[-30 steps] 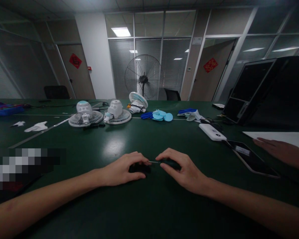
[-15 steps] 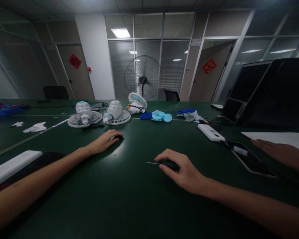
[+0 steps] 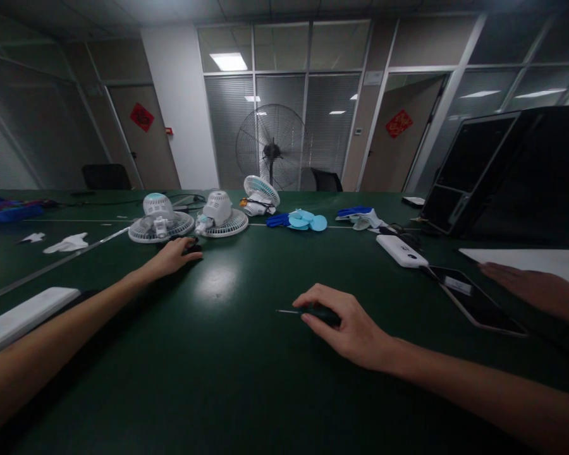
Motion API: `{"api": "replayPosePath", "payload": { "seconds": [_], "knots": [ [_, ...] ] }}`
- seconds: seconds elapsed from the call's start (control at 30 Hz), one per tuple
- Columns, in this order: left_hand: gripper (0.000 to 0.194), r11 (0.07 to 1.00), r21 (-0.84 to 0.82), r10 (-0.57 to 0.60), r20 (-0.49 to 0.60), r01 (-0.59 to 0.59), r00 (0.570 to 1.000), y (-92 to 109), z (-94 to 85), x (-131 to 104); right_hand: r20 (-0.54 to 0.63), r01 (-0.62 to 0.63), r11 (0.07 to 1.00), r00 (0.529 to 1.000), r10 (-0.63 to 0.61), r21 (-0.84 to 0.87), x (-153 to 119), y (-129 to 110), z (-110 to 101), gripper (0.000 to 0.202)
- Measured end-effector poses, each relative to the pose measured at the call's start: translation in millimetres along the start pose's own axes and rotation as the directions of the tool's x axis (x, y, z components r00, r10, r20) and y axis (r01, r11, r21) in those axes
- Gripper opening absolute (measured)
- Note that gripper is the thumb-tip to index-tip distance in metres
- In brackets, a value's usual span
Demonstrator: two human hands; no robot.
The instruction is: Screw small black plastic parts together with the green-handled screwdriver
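Note:
My right hand (image 3: 346,322) is closed round the dark handle of a screwdriver (image 3: 323,314), its thin metal shaft pointing left just over the green table (image 3: 246,379). Further forward on the left, my left hand (image 3: 173,256) has its fingers curled on a small black object (image 3: 193,248), whose shape is partly hidden. Just beyond that hand are two white fan heads, one (image 3: 159,218) on the left and another (image 3: 222,216) beside it, both lying with their round grilles down. A third small fan (image 3: 260,194) leans behind them.
Light blue fan blades (image 3: 307,220) and blue-and-white gloves (image 3: 360,218) lie mid-table. At right are a white power bank (image 3: 401,251), a tablet (image 3: 477,300), another person's hand (image 3: 531,287) and a black computer case (image 3: 502,177). A white box (image 3: 28,316) lies at left.
My left hand has moved left and away from me, to the front of the fan heads, with a small black object at its fingers. My right hand and the screwdriver have hardly moved.

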State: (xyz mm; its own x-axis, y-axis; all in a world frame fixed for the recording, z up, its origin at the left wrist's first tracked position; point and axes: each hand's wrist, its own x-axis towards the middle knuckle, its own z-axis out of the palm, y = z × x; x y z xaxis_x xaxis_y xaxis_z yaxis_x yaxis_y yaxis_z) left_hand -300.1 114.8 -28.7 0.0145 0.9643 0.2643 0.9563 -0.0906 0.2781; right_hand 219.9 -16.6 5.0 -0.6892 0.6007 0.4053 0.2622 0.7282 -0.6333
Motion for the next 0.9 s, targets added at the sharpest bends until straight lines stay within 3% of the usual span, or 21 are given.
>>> {"api": "replayPosePath", "payload": {
  "seconds": [0.1,0.23,0.4,0.77,0.9],
  "knots": [
    [0.059,0.996,-0.032,-0.083,0.124,0.088,0.989,-6,-15.2,5,-0.008,0.001,1.0,1.0,-0.001,-0.004,0,-1,0,0.022],
    [0.038,0.997,-0.006,-0.078,0.207,0.081,0.975,-12,-33.8,2,-0.005,0.001,1.0,1.0,-0.001,0.003,0,0,1,0.022],
    [0.019,0.998,0.039,-0.063,0.19,0.057,0.98,-10,-38.3,-2,-0.002,-0.003,1.0,1.0,0.003,-0.001,0,1,0,0.023],
    [0.019,0.992,0.035,-0.125,0.129,0.121,0.984,10,-35.1,-9,-0.003,-0.003,1.0,1.0,0.003,0.005,0,0,1,0.021],
    [0.029,0.988,-0.027,-0.148,0.053,0.149,0.988,17,-34.8,-11,0.01,-0.014,1.0,1.0,0.014,0.007,0,0,1,0.022]
  ]
}}
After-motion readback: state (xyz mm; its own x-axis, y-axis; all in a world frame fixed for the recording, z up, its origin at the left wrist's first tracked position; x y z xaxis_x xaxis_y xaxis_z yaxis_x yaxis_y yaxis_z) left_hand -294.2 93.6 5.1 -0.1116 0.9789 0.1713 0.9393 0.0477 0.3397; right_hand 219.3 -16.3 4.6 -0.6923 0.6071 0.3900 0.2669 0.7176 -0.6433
